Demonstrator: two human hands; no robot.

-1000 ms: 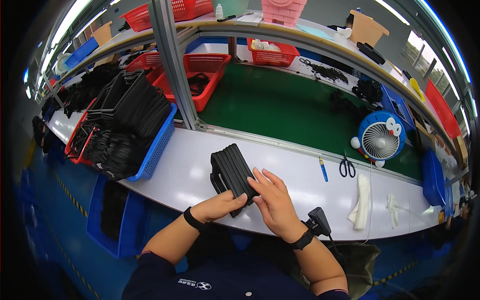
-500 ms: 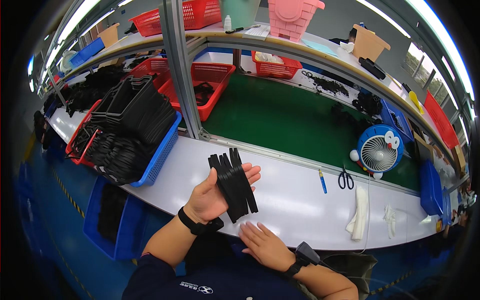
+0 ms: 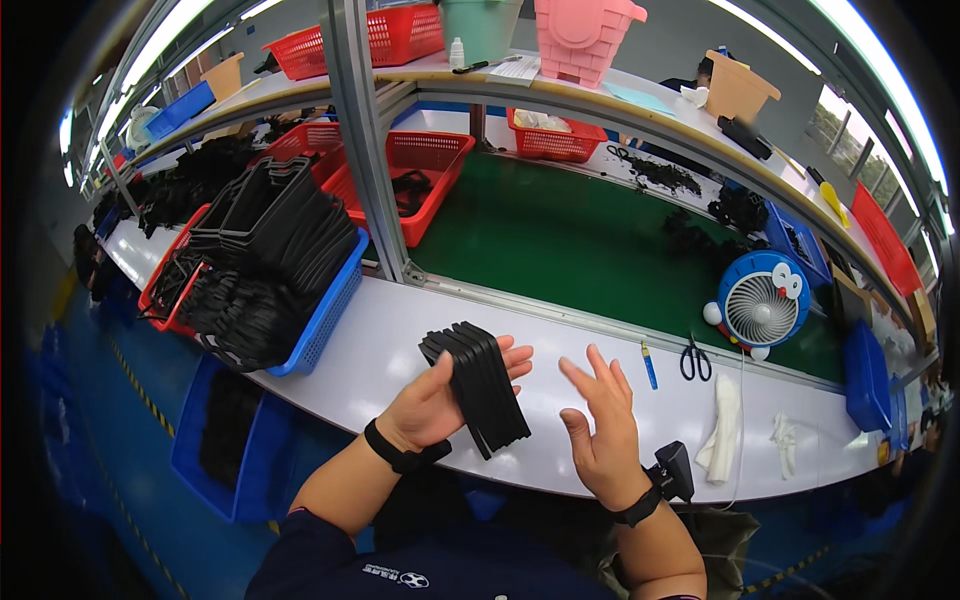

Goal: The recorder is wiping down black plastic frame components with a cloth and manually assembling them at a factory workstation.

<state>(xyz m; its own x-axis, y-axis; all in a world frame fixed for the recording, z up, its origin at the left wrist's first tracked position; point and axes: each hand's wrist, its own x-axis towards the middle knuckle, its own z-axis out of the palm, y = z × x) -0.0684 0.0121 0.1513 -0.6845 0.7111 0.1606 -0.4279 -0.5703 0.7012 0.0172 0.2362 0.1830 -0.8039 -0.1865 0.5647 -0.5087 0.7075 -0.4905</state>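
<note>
A stack of slim black strips [image 3: 478, 385], bent over at the upper ends and lined up side by side, rests in my left hand [image 3: 425, 405]. The thumb lies along the stack's left side, and the fingers stretch out behind it to the right. What the strips are made of I cannot make out. My right hand [image 3: 608, 435] is raised to the right of the stack, apart from it, with its fingers spread and nothing in it. Both hands are over the white table edge [image 3: 380, 310].
At left, a blue basket [image 3: 335, 305] is heaped with black bent frames. Blue-handled scissors [image 3: 695, 360], a yellow-and-blue pen-shaped tool [image 3: 650, 368], a white cloth [image 3: 722, 430] and a blue fan [image 3: 762, 305] are to the right. A metal post [image 3: 365, 150] rises behind the table edge.
The strips were fanned apart and now sit closer together, their upper ends lower. My right hand has risen from the table's near edge, moved right and spread its fingers.
</note>
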